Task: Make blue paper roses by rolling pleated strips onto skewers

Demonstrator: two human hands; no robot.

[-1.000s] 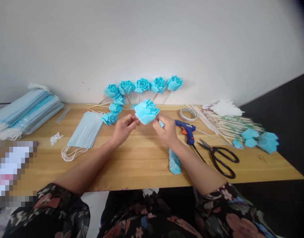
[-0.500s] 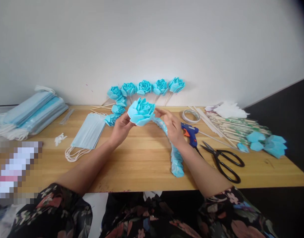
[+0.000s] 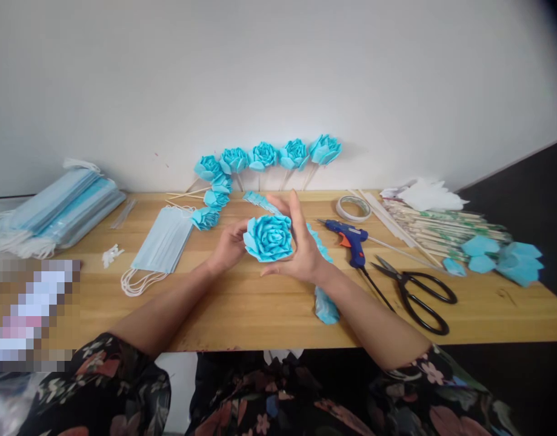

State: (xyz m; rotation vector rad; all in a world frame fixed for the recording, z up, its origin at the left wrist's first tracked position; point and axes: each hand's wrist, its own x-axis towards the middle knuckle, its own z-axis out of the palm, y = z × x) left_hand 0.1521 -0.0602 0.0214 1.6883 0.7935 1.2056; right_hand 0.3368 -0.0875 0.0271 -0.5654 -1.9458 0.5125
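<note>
Over the brown wooden tabletop (image 3: 242,327), mid-frame, the left hand (image 3: 230,245) grips a round, blue, fabric-petalled flower (image 3: 269,238) — probably light, crushable, best held underneath — the right hand (image 3: 306,249) cupped open around it.

No lettering, brand or number legible. Blue glue gun (image 3: 356,243): pale marking on side, too small to read. Stick bundle (image 3: 426,229), right of glue gun: green marks, unreadable. Pixelated object (image 3: 38,307), far left of glue gun: indecipherable.
</note>
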